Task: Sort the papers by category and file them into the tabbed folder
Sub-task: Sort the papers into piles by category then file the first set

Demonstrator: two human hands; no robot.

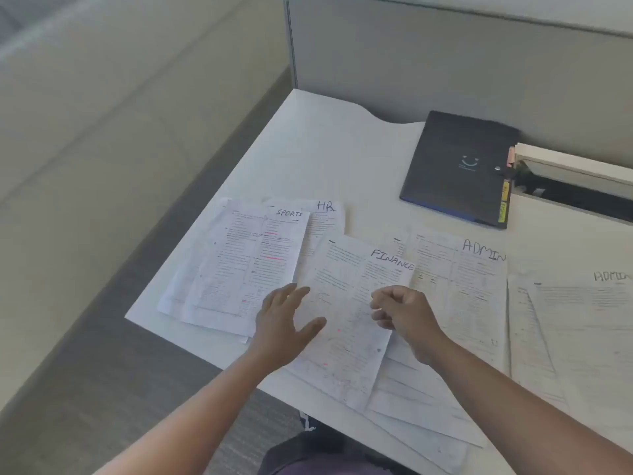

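At the table's (329,149) near edge, the left hand (286,323) lies flat, fingers spread, on the FINANCE sheet (349,303); the right hand (404,313) hovers with fingers curled, holding nothing visible. The closed tabbed folder (455,166) sits by the far edge.

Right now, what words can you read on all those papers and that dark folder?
"SPORTS": handwritten on the top of the left paper.
"HR": on the sheet behind it.
"FINANCE": on the middle paper, under both hands.
"ADMIN": on the paper to the right.
"ADMIN" again, its end cut off: on the far-right paper.
Dark folder: a smiley face only; the line below it and the yellow tabs are too blurred.
All printed text: too small to read.
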